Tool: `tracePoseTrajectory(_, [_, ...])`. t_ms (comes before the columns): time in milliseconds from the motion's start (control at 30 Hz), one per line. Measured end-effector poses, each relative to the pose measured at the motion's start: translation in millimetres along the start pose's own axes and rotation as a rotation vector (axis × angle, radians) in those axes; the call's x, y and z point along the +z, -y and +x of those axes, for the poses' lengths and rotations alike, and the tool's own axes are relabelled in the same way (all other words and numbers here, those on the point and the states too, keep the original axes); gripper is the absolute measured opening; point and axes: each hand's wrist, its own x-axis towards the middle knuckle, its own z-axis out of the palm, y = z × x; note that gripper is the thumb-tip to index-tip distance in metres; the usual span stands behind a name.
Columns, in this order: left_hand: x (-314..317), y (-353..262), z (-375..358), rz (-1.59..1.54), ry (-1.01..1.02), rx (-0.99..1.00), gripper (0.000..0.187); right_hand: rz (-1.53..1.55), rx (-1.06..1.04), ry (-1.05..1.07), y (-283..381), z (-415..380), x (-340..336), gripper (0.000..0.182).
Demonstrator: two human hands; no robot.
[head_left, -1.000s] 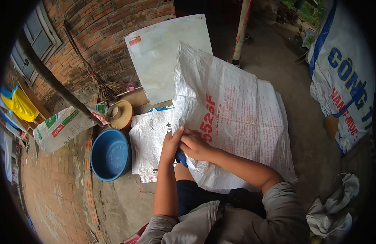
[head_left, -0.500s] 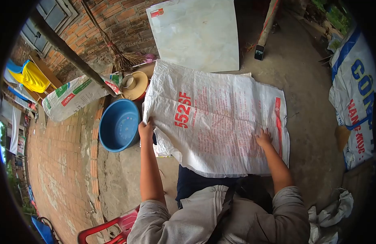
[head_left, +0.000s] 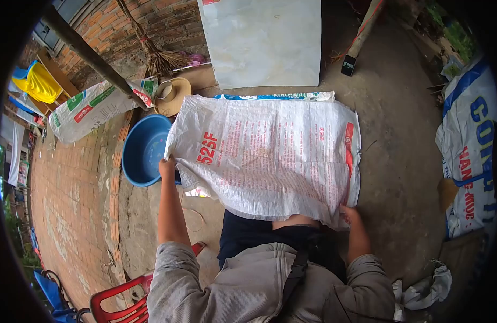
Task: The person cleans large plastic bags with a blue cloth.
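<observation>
A white woven sack (head_left: 270, 145) with red print is spread out in front of me, over my lap. My left hand (head_left: 167, 166) is closed on its left edge, where the fabric bunches. At the near right corner, my right hand (head_left: 349, 214) pinches the sack's border, its fingers partly hidden by the fabric. Beneath the sack, a blue-printed strip (head_left: 275, 97) of another sheet or sack shows along the far edge.
Left of the sack stands a blue basin (head_left: 146, 153), with a straw hat (head_left: 176, 97) behind it. A white board (head_left: 262, 43) is at the back. A phone (head_left: 348, 65) leans by a pole. A red chair (head_left: 119, 299) is at lower left, a large printed sack (head_left: 471, 151) at right.
The sack has shifted left and its blue-printed underlayer now shows at the far edge. My right hand, earlier flat on the sack, has come down to its near right corner. My left hand keeps its grip.
</observation>
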Motion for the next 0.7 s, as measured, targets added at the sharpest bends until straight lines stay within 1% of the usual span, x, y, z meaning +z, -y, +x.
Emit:
tracePoseTrajectory(33, [1, 1, -2, 0.006, -0.001, -0.009, 0.037, -0.021, 0.092, 0.183, -4, 28, -1, 0.095])
tracePoseTrajectory(67, [4, 1, -5, -0.024, 0.054, -0.021, 0.036, -0.081, 0.007, 0.249, 2, 20, 4, 0.101])
tracePoseTrajectory(100, [8, -1, -8, -0.054, 0.108, -0.032, 0.036, -0.085, 0.012, 0.253, 9, 7, 9, 0.101])
tracePoseTrajectory(133, [10, -12, -16, -0.032, 0.137, -0.067, 0.035, -0.064, -0.012, 0.219, 18, -9, 16, 0.107])
tracePoseTrajectory(167, [17, -12, -22, -0.156, 0.205, -0.065, 0.031, -0.044, -0.034, 0.185, 26, -18, 24, 0.114])
tracePoseTrajectory(200, [19, -17, -31, -0.163, 0.286, -0.044, 0.030, -0.050, -0.027, 0.189, 30, -19, 33, 0.114])
tracePoseTrajectory(233, [22, -18, -36, -0.169, 0.370, -0.024, 0.030, 0.032, -0.006, 0.215, 30, -15, 41, 0.116])
tracePoseTrajectory(267, [25, -20, -41, -0.185, 0.422, 0.016, 0.035, 0.116, 0.015, 0.238, 30, -11, 49, 0.119])
tracePoseTrajectory(300, [31, -18, -44, -0.148, 0.412, 0.028, 0.042, 0.200, 0.034, 0.258, 30, -2, 56, 0.122])
tracePoseTrajectory(367, [36, -30, -64, -0.045, 0.379, 0.144, 0.043, 0.367, 0.063, 0.292, 47, -3, 70, 0.127])
tracePoseTrajectory(400, [43, -30, -70, -0.044, 0.400, 0.180, 0.044, 0.489, -0.101, 0.365, 65, -46, 83, 0.113])
tracePoseTrajectory(433, [49, -32, -74, -0.043, 0.421, 0.217, 0.045, 0.484, -0.097, 0.362, 47, 6, 74, 0.113])
tracePoseTrajectory(467, [54, -39, -81, -0.013, 0.430, 0.233, 0.045, 0.537, -0.324, 0.252, 40, 59, 80, 0.097])
tracePoseTrajectory(500, [59, -46, -86, -0.018, 0.428, 0.226, 0.045, 0.582, -0.555, 0.138, 39, 96, 121, 0.082])
tracePoseTrajectory(533, [64, -54, -91, -0.039, 0.370, 0.249, 0.047, 0.569, -0.562, 0.136, 59, 77, 100, 0.082])
tracePoseTrajectory(567, [68, -60, -95, -0.061, 0.310, 0.269, 0.049, 0.399, -0.586, -0.092, 82, 38, 84, 0.070])
tracePoseTrajectory(600, [69, -67, -96, -0.057, 0.226, 0.316, 0.045, 0.228, -0.602, -0.316, 95, 4, 76, 0.059])
tracePoseTrajectory(633, [64, -75, -88, -0.060, 0.222, 0.308, 0.045, 0.058, -0.611, -0.538, 112, -43, 88, 0.048])
tracePoseTrajectory(667, [56, -84, -77, -0.198, 0.269, 0.261, 0.043, 0.051, -0.819, -0.699, 123, -65, 86, 0.042])
tracePoseTrajectory(700, [50, -92, -70, -0.335, 0.322, 0.210, 0.040, 0.091, -0.945, -0.639, 148, -94, 69, 0.039])
